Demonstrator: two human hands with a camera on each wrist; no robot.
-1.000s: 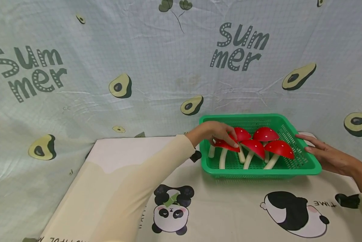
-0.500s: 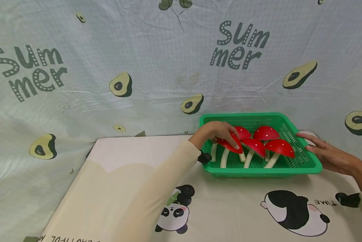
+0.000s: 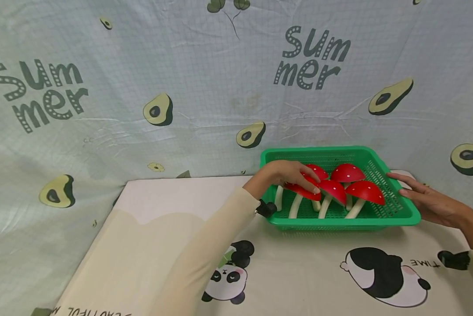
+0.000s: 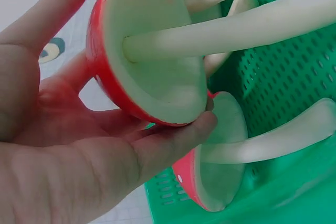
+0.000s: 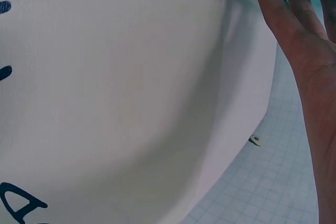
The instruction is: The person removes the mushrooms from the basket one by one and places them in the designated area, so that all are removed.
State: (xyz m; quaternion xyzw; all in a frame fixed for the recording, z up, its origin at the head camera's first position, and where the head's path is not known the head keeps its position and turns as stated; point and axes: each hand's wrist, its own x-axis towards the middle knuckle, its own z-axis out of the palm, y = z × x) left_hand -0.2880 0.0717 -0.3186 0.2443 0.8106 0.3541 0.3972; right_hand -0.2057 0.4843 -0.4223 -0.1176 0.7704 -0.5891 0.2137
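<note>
The left hand [image 3: 289,175] grips the red cap of 1 toy mushroom [image 3: 302,193], fingers curled over the cap, at the left end of the green basket [image 3: 339,221] on the panda-print table cover [image 3: 299,272]. The right hand [image 3: 428,199] rests with straight fingers against the basket's right rim; 4 other mushrooms [image 3: 349,182] lie inside, below the avocado-print backdrop [image 3: 181,87]

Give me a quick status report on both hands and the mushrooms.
Left hand grips a red mushroom by its cap, inside the green basket. Right hand flat against the basket's right rim. Other mushrooms crowd close beside.
</note>
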